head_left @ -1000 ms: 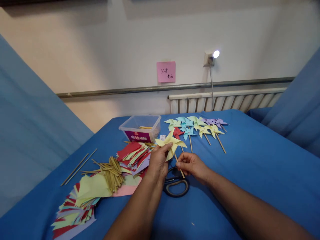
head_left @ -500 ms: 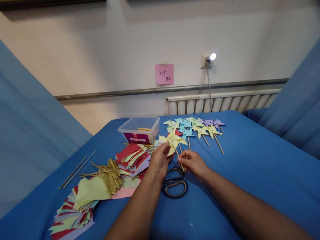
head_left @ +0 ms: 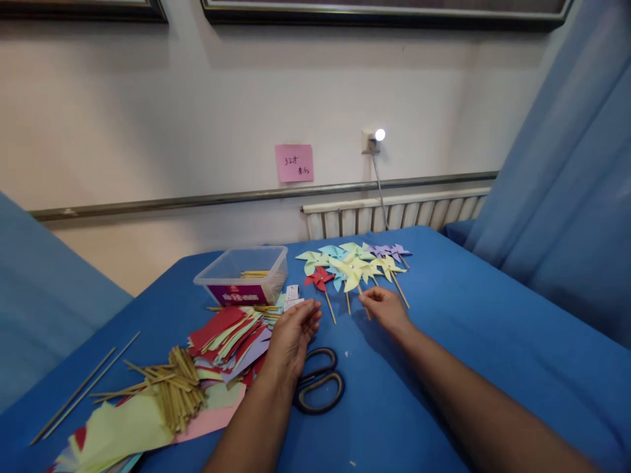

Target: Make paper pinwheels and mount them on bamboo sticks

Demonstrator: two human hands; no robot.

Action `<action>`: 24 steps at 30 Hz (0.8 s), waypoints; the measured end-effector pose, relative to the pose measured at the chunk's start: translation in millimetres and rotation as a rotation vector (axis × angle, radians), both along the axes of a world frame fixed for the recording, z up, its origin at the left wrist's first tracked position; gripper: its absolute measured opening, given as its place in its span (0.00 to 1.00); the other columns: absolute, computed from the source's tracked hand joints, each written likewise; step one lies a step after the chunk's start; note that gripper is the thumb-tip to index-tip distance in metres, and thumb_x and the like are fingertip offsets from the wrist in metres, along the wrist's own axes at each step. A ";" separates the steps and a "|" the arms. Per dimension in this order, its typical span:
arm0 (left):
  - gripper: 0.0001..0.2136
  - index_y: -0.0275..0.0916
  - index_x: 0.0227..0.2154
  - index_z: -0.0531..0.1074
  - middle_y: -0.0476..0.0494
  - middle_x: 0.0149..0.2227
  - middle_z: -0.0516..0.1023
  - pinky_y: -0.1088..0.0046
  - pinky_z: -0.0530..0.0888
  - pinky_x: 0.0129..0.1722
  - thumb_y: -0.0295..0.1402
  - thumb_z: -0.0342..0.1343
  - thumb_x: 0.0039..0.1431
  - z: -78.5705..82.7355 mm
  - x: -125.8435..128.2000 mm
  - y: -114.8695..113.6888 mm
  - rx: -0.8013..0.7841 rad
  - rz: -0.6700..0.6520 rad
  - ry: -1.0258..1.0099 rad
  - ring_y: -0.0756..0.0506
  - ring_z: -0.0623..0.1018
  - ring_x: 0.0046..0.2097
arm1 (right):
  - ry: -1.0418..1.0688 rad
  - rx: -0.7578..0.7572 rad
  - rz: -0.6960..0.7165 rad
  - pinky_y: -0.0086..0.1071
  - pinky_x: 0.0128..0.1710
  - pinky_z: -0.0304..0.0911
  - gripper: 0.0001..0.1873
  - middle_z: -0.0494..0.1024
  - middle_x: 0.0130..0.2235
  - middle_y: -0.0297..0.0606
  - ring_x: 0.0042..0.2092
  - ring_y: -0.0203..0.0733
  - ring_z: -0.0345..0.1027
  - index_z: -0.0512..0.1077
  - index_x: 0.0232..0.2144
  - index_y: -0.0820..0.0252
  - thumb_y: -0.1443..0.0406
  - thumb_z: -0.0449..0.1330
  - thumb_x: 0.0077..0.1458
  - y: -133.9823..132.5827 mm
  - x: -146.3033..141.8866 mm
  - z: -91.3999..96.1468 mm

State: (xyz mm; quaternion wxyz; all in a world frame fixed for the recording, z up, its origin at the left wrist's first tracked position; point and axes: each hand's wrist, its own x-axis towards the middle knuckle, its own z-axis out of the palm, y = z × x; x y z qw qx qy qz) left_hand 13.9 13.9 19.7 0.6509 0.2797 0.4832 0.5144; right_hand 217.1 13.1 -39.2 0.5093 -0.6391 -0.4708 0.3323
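Observation:
Between the thumb and fingers of my right hand (head_left: 387, 310) is the stick of a pale yellow paper pinwheel (head_left: 350, 268), held up in front of other pinwheels. My left hand (head_left: 298, 332) holds nothing; its fingers are loosely curved and apart from the thumb. Beneath and beside it lie black-handled scissors (head_left: 323, 393), their blades hidden by my left wrist. A red pinwheel (head_left: 320, 278) lies just beyond, between my two hands. Behind the held one are finished pinwheels in light green, blue, yellow and purple (head_left: 397, 251).
A clear plastic box (head_left: 280, 272) with sticks in it stands at the back left. Stacks of coloured paper (head_left: 221, 332) and a heap of short sticks (head_left: 177, 387) lie on the left. Two long thin rods (head_left: 91, 384) rest farther left on the blue tablecloth (head_left: 444, 368).
My left hand has let go of the yellow pinwheel. My right hand has carried it toward the other pinwheels. The view has turned right and tilted up.

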 end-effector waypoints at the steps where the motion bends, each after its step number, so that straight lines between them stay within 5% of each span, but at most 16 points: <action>1: 0.05 0.34 0.34 0.76 0.40 0.35 0.82 0.78 0.74 0.29 0.25 0.62 0.53 -0.3 0.5 -0.2 -0.003 -0.007 0.003 0.50 0.80 0.31 | -0.050 -0.016 -0.061 0.30 0.26 0.61 0.15 0.73 0.20 0.33 0.24 0.39 0.67 0.74 0.26 0.59 0.54 0.58 0.50 1.4 18.5 -1.2; 6: 0.06 0.33 0.35 0.77 0.39 0.35 0.82 0.79 0.74 0.29 0.21 0.60 0.53 -4.5 1.4 -0.3 0.005 -0.057 0.014 0.50 0.80 0.31 | -0.351 -0.174 -0.351 0.32 0.32 0.61 0.12 0.80 0.31 0.40 0.34 0.45 0.73 0.78 0.30 0.59 0.58 0.58 0.50 1.7 109.2 -8.1; 9: 0.06 0.33 0.35 0.77 0.39 0.35 0.82 0.78 0.75 0.29 0.21 0.61 0.53 -7.9 1.6 -0.2 0.006 -0.093 0.032 0.50 0.80 0.31 | -0.483 -0.267 -0.427 0.32 0.34 0.61 0.12 0.82 0.35 0.44 0.38 0.47 0.74 0.78 0.33 0.59 0.59 0.59 0.51 3.9 139.8 -12.2; 24: 0.06 0.35 0.32 0.78 0.38 0.35 0.82 0.78 0.73 0.29 0.25 0.65 0.49 -12.3 4.8 -3.1 -0.009 -0.181 0.140 0.50 0.79 0.30 | -0.697 -0.403 -0.355 0.34 0.33 0.61 0.14 0.83 0.36 0.46 0.40 0.51 0.76 0.79 0.35 0.56 0.58 0.55 0.57 23.1 145.1 -15.8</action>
